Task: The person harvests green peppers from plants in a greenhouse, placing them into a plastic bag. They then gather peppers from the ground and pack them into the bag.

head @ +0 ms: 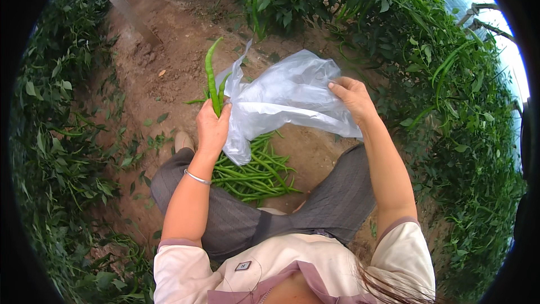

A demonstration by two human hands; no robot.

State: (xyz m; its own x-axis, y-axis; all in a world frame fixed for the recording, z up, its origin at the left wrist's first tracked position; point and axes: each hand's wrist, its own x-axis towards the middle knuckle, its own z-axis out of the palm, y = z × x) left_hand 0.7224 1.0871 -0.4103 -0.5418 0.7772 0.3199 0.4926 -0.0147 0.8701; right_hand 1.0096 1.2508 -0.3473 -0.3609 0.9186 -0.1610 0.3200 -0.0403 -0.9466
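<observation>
My left hand (213, 124) grips a few long green chili peppers (211, 78), their tips pointing up and away from me. Its thumb also pinches the gathered end of a clear plastic bag (282, 93). Between my two hands the bag is stretched sideways, crumpled and see-through. On the right, my right hand (353, 95) holds the bag's other side between thumb and fingers. Whether anything lies inside the bag's folds is hard to tell, but it looks thin and slack. Below it, a pile of green chili peppers (257, 173) lies on the soil between my legs, partly hidden by the bag and my left forearm.
Leafy pepper plants (50, 143) stand along the left; more plants (455, 105) with hanging peppers curve around the top and right. A slanted post (122, 6) is set in the brown soil (139, 67) at the upper left. Loose leaves lie on the ground.
</observation>
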